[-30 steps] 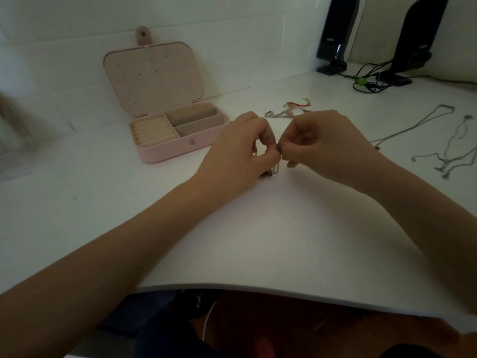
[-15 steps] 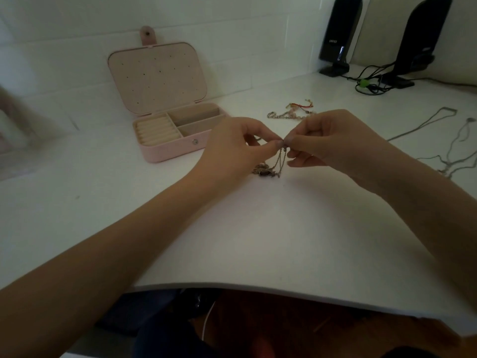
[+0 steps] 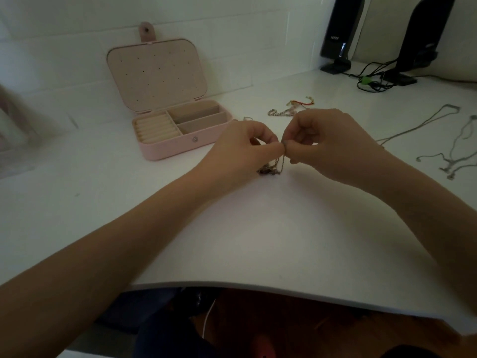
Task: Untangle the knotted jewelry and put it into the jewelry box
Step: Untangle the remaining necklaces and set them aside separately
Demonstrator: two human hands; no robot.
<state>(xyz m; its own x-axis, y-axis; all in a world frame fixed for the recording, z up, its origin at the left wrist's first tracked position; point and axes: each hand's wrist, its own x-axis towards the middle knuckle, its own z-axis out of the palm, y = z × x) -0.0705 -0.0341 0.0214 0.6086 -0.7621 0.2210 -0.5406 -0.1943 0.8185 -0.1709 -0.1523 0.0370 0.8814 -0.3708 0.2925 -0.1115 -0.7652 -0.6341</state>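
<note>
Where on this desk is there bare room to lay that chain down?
Bare desk lies between the hands and the near desk edge, and left of the jewelry box. Crowded: bracelets behind the right hand, loose chains far right, cables by the speakers.

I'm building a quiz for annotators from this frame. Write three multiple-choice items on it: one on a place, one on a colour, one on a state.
1. Where does the jewelry box stand relative to the hands?
A. Behind and to their left
B. To their right
C. At the table's near edge

2. What colour is the box?
A. Black
B. Pink
C. Green

3. What do the left hand and right hand do with the tangled chain?
A. Both pinch it
B. Only the left holds it
C. Neither touches it

Answers:
1 A: it sits farther back on the table, left of both hands.
2 B: its shell and open lid are pink.
3 A: the fingertips of both meet at the chain's top, and it hangs below them.
</note>
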